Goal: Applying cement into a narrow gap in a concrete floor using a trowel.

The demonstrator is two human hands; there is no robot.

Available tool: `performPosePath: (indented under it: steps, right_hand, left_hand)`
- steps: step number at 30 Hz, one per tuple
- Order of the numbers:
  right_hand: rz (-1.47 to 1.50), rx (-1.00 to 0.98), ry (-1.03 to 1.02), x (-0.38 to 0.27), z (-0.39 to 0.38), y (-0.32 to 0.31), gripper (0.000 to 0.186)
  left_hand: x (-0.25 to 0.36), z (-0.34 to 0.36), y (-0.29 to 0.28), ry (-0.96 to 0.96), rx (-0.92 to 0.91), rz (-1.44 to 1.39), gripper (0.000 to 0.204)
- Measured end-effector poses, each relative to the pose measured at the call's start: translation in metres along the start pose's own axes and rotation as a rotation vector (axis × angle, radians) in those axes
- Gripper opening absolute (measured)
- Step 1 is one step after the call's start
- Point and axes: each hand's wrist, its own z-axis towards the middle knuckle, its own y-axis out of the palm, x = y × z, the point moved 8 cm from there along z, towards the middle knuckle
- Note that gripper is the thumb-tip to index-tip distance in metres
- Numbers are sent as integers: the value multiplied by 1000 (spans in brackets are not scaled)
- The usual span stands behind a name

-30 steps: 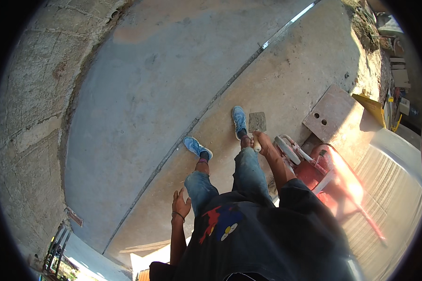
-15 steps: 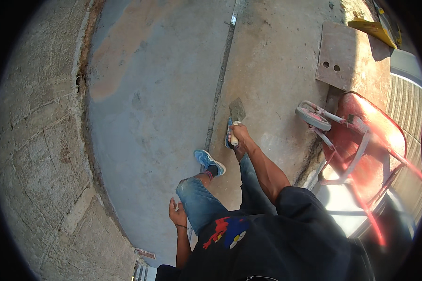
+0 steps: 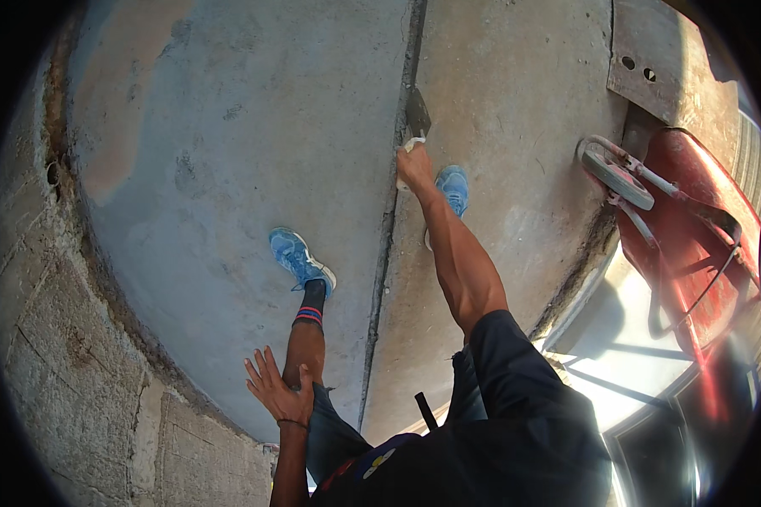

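Observation:
My right hand [image 3: 414,169] is closed round the pale handle of a trowel [image 3: 417,114], ahead of my right shoe. The trowel's grey blade points away from me and lies over or close beside the narrow groove [image 3: 388,221] running along the concrete floor [image 3: 228,173]; whether it touches cannot be told. My left hand [image 3: 277,387] hangs beside my left leg with its fingers spread and nothing in it. A dark band circles that wrist.
A red wheelbarrow [image 3: 700,228] lies tipped at the right, its wheel [image 3: 617,179] toward me. Behind it rests a board [image 3: 651,63] with two holes. A rough block wall [image 3: 68,372] borders the floor on the left. My blue shoes [image 3: 292,253] stand either side of the groove.
My right hand has carried the trowel forward and left to the groove, turning the blade edge-on. My left hand has risen and spread its fingers. My feet stand farther apart.

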Motion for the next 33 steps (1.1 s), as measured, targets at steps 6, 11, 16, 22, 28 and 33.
performPosePath:
  steps: [6, 11, 16, 22, 28, 33]
  right_hand:
    - [12, 15, 138, 28, -36, 42, 44]
    - [-44, 28, 130, 63, -93, 65, 45]
    - [-32, -17, 280, 116, -137, 80, 45]
    - [92, -101, 312, 112, -148, 58, 45]
    - [283, -87, 255, 34, -59, 23, 41]
    - [-8, -60, 234, 64, -83, 49, 43]
  left_hand:
    - [-2, 9, 1, 13, -14, -38, 75]
    - [8, 1, 3, 81, -7, -79, 74]
    - [7, -3, 10, 101, -8, -98, 74]
    - [6, -7, 16, 106, -14, -106, 74]
    - [8, -8, 17, 123, -3, -69, 73]
    - [12, -6, 14, 133, -4, -75, 73]
